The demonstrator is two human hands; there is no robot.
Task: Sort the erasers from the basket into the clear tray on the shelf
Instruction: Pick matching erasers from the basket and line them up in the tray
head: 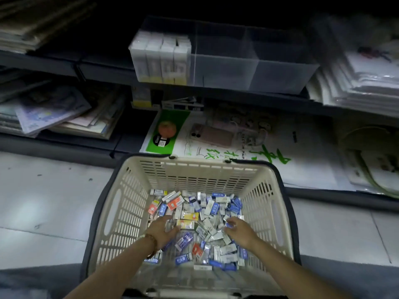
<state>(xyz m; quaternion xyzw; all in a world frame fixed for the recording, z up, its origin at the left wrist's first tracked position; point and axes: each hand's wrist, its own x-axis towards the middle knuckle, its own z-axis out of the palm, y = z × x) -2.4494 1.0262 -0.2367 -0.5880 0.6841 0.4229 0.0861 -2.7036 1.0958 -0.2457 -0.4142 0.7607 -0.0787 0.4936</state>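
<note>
A cream plastic basket (121,212) sits on the floor below me, its bottom covered with several small wrapped erasers (194,214) in blue, white, orange and yellow. Both my hands are down in the pile. My left hand (162,230), with a bead bracelet at the wrist, curls its fingers around a few white erasers. My right hand (239,230) has its fingers curled on an eraser at the pile's right side. The clear tray (254,67) stands on the shelf above, with rows of white erasers (160,59) upright in its left compartment.
Stacks of paper and booklets (54,113) lie on the lower shelf at left, packaged sheets (358,76) at right. A green and white paper pack (168,130) and a phone (213,135) lie on the bottom shelf behind the basket.
</note>
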